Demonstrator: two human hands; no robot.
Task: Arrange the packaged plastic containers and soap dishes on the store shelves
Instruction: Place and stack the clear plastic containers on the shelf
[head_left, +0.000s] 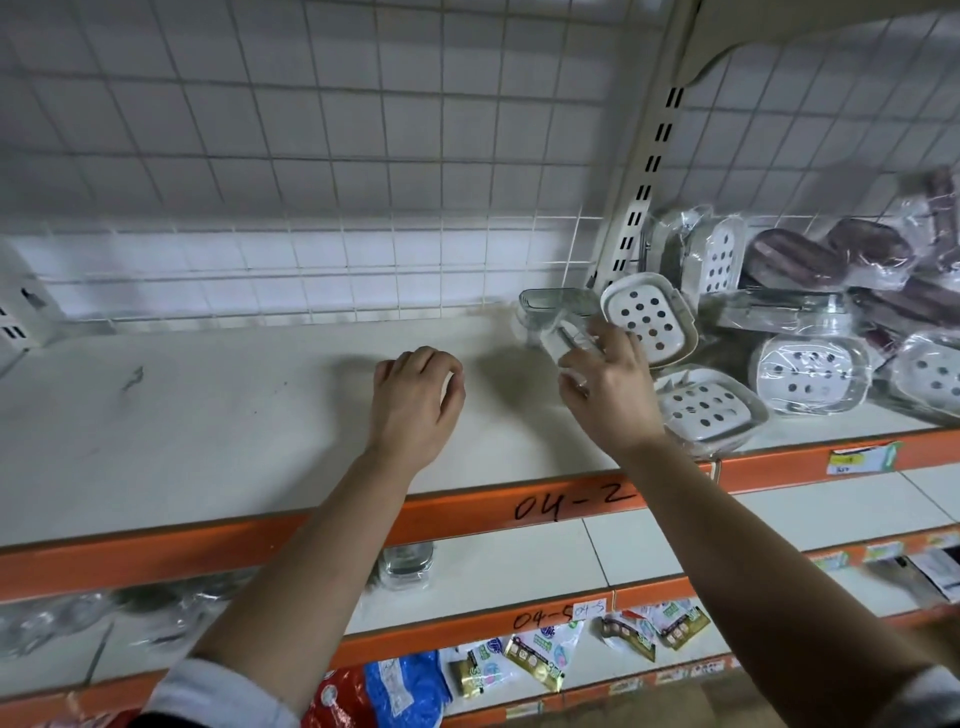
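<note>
While the right hand (613, 395) reaches onto the top shelf (208, 415), its fingers (615, 345) are bent round the near end of a packaged clear container (550, 306). They appear clamped on its wrapping, though blur there hides the exact grip. The container lies on the shelf just beyond and to the left of those fingers, at the left edge of a loose heap. Touching the fingers on their right side, a white soap dish (649, 317) leans tilted with its holed face showing. More wrapped white soap dishes (810, 374) lie flat or askew further right, and brown soap dishes (795, 262) are piled beyond them against the wire grid back (311, 156). The left hand (415, 400) rests knuckles-up on bare shelf well to the left of the heap, its fingers (436, 364) loosely curled together with nothing seen in them. The step in hand looks like drawing the clear container out of the jumble and giving it a place of its own, with most of the sorting still ahead. The next move probably calls for lifting or sliding the container leftwards, toward the open shelf beside the left fingers. It should come away cleanly, so that the leaning dish against the right fingers does not topple onto the pile nearer the orange shelf edge (457, 512). The slippery wrapping may need a firm hold.
</note>
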